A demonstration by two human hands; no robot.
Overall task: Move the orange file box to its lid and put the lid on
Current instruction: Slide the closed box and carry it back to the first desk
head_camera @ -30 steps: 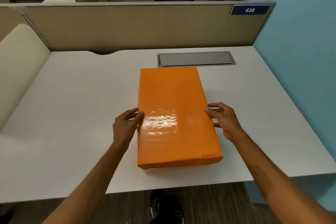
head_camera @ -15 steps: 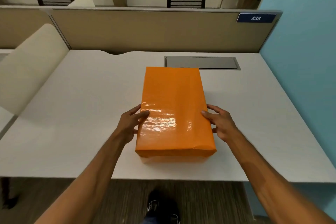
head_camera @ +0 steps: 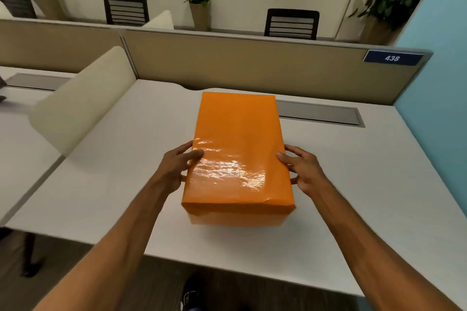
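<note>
Left hand (head_camera: pixel 174 170) first: thumb laid over the top left edge of the orange file box (head_camera: pixel 238 156), the other fingers wrapped down its left wall, clamped on. Right hand (head_camera: pixel 304 171) mirrors it, thumb tip on the top right edge, fingers pressed against the right wall, so the box is pinched between both palms about halfway along its length. The box runs lengthwise away from the person, its glossy lid (head_camera: pixel 237 134) seated on top and overhanging a paler lower part that shows only at the near end. Whether that near end is touching the desk (head_camera: pixel 101 184) or is held just above it, I cannot tell. Now the room around it: plenty of bare white surface left and right of both wrists, and a strip of desk between the box's near end and the front edge of the desk. Beyond the far end of the box, a grey cable hatch (head_camera: pixel 321 115) sits just to the right, partly hidden behind the box's corner. Further out, a cream side screen (head_camera: pixel 83 98) closes the left, a tan partition (head_camera: pixel 252 65) with a 438 plate (head_camera: pixel 392 58) closes the back, and a blue wall (head_camera: pixel 439 83) closes the right.
</note>
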